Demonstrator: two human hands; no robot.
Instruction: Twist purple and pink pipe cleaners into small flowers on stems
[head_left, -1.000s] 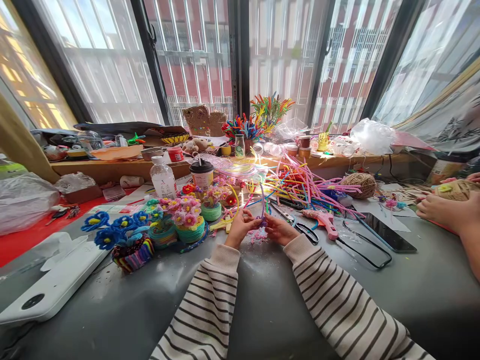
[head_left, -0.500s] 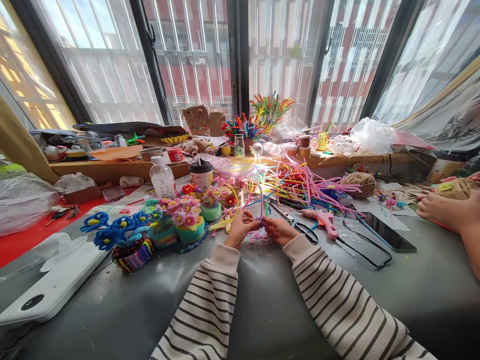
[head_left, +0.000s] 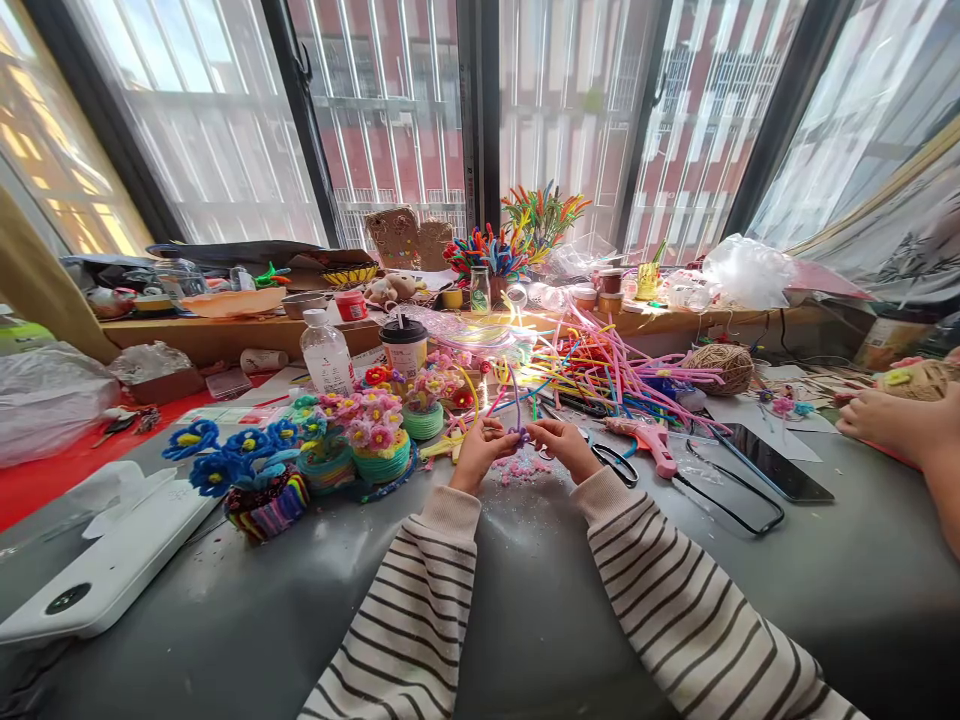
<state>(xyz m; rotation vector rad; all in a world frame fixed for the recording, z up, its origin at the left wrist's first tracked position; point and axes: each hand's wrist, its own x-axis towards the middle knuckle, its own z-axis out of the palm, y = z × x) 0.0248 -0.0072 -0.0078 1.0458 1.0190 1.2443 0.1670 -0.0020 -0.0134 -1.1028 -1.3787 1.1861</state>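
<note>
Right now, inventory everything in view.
stem: one, purple, between the hands
clippings: many, pink, below them
scissors: one, black, right
glue gun: one, pink, right
phone: one, black, farther right
twine ball: one, tan, behind phone
pipe cleaners: many, multicoloured, far centre
flower pots: four, multicoloured, left
bottle: one, clear, behind pots
cup: one, black lid, beside bottle
device: one, white, near left
sill items: many, mixed, under windows
other person's hand: one, bare, right edge
left hand, right hand: one each, striped sleeves, at stem

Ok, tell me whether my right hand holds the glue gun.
No, the right hand pinches a purple pipe cleaner; the glue gun lies untouched.
</note>
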